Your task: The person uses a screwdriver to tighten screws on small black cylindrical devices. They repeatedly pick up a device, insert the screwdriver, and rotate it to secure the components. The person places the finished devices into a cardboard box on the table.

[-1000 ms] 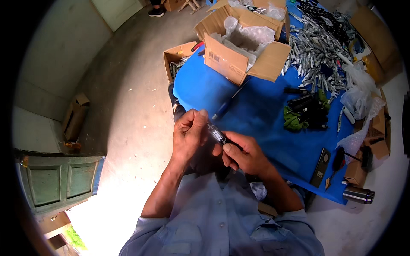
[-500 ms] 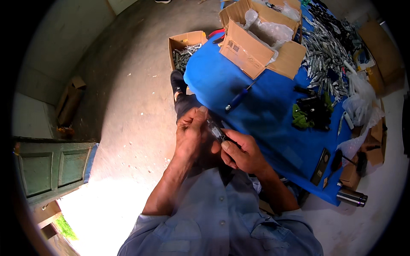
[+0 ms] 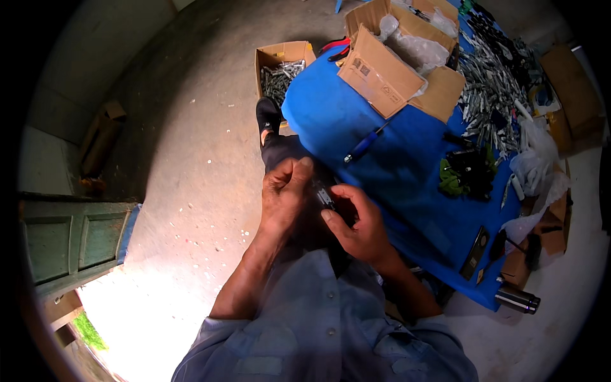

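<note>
My left hand (image 3: 284, 194) and my right hand (image 3: 356, 219) meet over my lap, just off the near edge of a blue table (image 3: 356, 121). Between their fingertips they hold a small silvery metal part (image 3: 324, 196); both hands pinch it. My dark trouser leg and black shoe (image 3: 267, 114) stretch out beyond the hands. A blue-handled screwdriver (image 3: 364, 145) lies on the table just past my fingers.
An open cardboard box (image 3: 382, 70) with clear plastic bags stands on the table. A smaller box of metal parts (image 3: 280, 73) sits on the concrete floor. A heap of silvery parts (image 3: 493, 83), green gloves (image 3: 453, 179), a steel flask (image 3: 519, 299) and a green door (image 3: 70, 239) are around.
The view has swung, so the table and boxes sit higher and further right. My hands stay together on the small part, turning it slightly.
</note>
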### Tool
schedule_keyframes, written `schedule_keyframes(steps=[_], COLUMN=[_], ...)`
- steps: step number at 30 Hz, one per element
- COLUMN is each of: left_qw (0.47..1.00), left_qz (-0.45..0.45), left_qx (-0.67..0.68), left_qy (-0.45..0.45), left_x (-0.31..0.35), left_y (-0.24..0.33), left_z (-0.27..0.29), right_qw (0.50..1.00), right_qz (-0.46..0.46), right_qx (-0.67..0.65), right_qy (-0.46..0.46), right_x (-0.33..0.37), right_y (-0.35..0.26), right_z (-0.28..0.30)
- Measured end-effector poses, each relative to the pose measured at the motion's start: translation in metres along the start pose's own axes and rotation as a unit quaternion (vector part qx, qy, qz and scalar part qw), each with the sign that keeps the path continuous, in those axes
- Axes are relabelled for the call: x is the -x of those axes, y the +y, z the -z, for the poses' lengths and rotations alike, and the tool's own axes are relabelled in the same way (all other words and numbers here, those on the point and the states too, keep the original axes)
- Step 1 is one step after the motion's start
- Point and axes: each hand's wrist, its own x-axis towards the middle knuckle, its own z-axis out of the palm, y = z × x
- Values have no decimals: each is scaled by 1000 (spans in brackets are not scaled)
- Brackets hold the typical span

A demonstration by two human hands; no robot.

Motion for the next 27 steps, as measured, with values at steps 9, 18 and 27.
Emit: schedule_keyframes(steps=[9,18,27], left_qw=[999,989,983], left_qz=[-36,23,-2], left_qx=[-22,19,71], left_qy=[-2,-144,-169], left_x=[3,23,18], left_y=[-4,-5,-13], left_z=[4,17,25], right_qw=[984,995,992], right_qz=[89,3,42], right_qx=[138,-61,-33], right_qy=[71,80,113], right_x=[-6,-10,-8], right_y=[-5,-19,-1], right_z=[-6,-8,-12])
